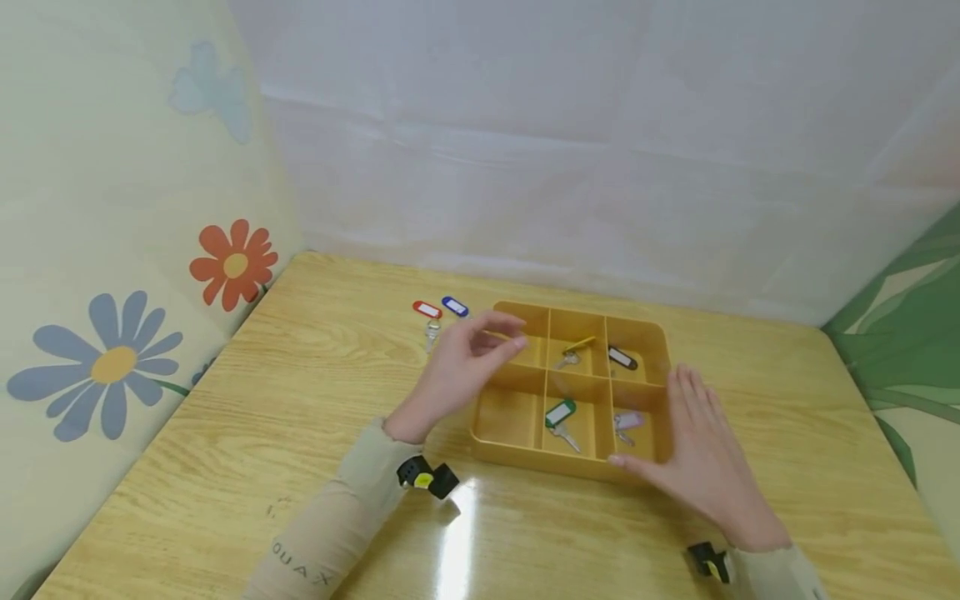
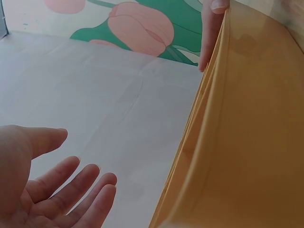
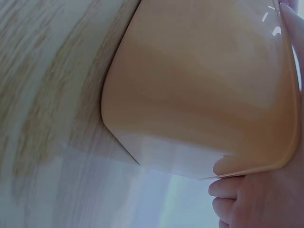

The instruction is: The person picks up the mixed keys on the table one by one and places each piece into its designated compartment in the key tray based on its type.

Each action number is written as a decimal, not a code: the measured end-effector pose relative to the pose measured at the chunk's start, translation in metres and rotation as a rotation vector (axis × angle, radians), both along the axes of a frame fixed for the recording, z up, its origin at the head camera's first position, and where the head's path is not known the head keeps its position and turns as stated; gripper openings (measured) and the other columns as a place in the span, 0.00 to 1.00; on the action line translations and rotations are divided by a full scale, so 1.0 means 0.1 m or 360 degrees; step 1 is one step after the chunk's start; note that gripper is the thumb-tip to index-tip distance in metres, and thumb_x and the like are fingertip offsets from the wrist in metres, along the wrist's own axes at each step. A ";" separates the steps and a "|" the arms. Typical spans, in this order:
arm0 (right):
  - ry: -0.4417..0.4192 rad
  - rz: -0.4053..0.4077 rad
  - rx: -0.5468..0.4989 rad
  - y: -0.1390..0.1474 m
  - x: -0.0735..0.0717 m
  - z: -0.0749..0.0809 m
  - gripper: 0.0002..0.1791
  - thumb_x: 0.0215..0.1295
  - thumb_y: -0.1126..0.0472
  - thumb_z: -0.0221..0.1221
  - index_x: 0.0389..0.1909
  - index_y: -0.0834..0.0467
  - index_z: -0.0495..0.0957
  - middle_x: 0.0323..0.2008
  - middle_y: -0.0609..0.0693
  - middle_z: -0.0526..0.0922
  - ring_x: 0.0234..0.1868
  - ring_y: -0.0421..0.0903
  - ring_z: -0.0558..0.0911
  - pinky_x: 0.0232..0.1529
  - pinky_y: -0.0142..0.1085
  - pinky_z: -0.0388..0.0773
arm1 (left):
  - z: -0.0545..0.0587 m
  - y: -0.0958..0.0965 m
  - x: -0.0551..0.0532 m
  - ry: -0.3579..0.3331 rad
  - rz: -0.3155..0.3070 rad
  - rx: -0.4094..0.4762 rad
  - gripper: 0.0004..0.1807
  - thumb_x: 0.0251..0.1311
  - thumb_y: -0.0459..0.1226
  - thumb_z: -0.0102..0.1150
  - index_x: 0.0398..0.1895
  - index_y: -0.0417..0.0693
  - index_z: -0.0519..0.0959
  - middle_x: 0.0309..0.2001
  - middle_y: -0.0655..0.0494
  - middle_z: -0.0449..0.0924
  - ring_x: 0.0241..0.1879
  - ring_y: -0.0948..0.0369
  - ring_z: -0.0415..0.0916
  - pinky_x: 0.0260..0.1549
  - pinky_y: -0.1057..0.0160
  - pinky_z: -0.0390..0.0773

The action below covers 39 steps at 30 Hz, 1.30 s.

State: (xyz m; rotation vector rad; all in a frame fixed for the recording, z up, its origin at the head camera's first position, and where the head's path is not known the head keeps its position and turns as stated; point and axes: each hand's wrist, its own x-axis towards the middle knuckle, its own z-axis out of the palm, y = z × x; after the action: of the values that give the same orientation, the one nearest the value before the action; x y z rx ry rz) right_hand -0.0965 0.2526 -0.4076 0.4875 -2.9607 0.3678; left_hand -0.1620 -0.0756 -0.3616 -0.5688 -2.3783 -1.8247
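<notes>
My left hand hovers over the left side of a yellow-orange divided box, fingers loosely bent with nothing between them. In the left wrist view its fingers are spread apart, away from the box wall. My right hand rests against the box's right side, fingers straight, its thumb at the front rim. Inside lie a green-tagged key in the front middle compartment, a lilac-tagged key front right, a yellow-tagged key back middle and a black key tag back right.
A red-tagged key and a blue key tag lie on the wooden table left of the box's back corner. My left hand partly hides that area and the back left compartment. A white sheet hangs behind the table.
</notes>
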 end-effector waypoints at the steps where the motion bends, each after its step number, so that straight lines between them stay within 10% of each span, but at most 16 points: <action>1: 0.0006 0.0005 0.0000 0.00 0.00 0.00 0.72 0.57 0.23 0.60 0.78 0.69 0.32 0.79 0.62 0.31 0.79 0.61 0.36 0.76 0.48 0.29 | 0.00 -0.01 0.00 0.0002 0.0002 0.0002 0.12 0.69 0.41 0.65 0.51 0.48 0.83 0.47 0.58 0.84 0.45 0.60 0.83 0.47 0.59 0.83; 39: 0.0011 0.0002 -0.0005 0.02 0.02 -0.01 0.72 0.57 0.24 0.61 0.78 0.69 0.33 0.79 0.63 0.32 0.79 0.63 0.39 0.76 0.47 0.29 | 0.16 -0.46 -0.25 0.0095 0.0193 -0.0118 0.15 0.69 0.41 0.65 0.53 0.44 0.83 0.45 0.53 0.85 0.42 0.56 0.82 0.46 0.56 0.82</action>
State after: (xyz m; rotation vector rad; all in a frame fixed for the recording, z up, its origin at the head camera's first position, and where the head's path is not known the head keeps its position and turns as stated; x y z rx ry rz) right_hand -0.0945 0.2541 -0.4083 0.4890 -2.9531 0.3700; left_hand -0.1870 -0.1217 -0.3458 -0.4677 -2.3931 -1.6533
